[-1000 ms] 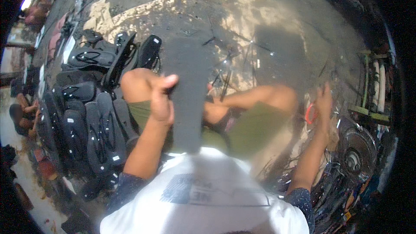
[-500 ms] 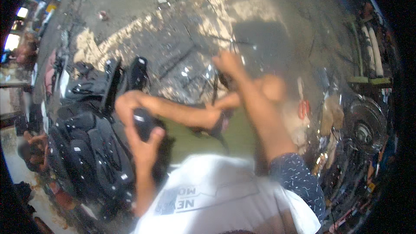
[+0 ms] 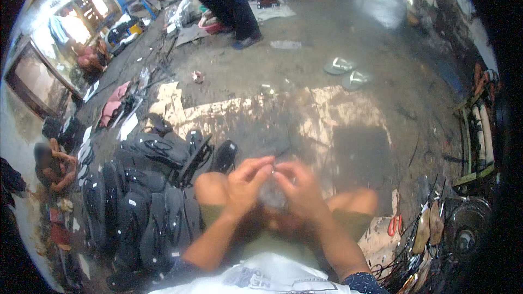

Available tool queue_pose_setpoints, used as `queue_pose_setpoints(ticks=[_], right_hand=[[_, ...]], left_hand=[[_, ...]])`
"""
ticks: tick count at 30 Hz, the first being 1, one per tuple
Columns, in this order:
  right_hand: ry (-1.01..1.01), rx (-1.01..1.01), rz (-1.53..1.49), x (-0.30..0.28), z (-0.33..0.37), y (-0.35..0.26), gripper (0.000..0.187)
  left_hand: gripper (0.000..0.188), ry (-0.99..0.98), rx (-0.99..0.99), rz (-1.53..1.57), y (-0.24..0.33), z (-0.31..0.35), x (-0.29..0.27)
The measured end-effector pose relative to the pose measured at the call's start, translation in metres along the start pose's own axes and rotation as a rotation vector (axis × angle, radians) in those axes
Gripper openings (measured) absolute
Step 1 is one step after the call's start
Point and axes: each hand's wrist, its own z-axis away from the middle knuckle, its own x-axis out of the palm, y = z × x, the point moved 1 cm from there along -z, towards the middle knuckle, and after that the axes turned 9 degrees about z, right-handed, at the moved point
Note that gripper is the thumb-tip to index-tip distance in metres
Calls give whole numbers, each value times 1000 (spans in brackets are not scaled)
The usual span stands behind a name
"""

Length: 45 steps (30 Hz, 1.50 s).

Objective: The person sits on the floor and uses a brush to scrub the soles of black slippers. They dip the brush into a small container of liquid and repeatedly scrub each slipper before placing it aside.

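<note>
My left hand (image 3: 243,188) and my right hand (image 3: 300,189) meet in front of me, over my lap. Thumb and fingers of each hand are pinched together, with the fingertips almost touching. A tiny bright spot shows between them, too small to name. Below the fingertips, between the palms, is a blurred grey thing (image 3: 272,195) whose kind I cannot make out. To the left of my left hand lies a heap of black flip-flops (image 3: 147,212), some standing on edge.
Red-handled scissors (image 3: 395,224) lie right of my knee, beside a bundle of dark straps (image 3: 427,245) and a round wheel-like part (image 3: 466,234). Farther off are grey flip-flops (image 3: 348,72) and a person in dark trousers (image 3: 231,8). Another person (image 3: 54,166) sits at left.
My left hand has let go of a dark sole-like piece and moved right. My right hand has come back from the floor ahead to meet it. The view has tilted up.
</note>
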Motion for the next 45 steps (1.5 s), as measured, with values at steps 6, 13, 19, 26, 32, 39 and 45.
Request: queue_pose_setpoints(ticks=[6, 13, 19, 26, 32, 39, 45], right_hand=[[81, 36, -230, 13, 20, -14, 21], [14, 248, -701, 21, 31, -23, 20], [89, 81, -317, 24, 22, -15, 17], [-350, -582, -761, -45, 5, -68, 18], [-647, -936, -1220, -47, -3, -87, 52], [-436, -872, -574, -63, 5, -80, 4], [-56, -79, -61, 1, 19, -40, 14]], left_hand=[[34, 117, -141, 265, 21, 18, 5], [43, 60, -2, 373, 16, 28, -2], [49, 60, 20, 291, 11, 27, -9], [85, -505, -59, -1259, -47, 86, -89], [53, 8, -248, -555, -6, 103, -72], [37, 213, -231, 7, 23, 60, -65], [27, 144, -116, -27, 27, 49, -30]])
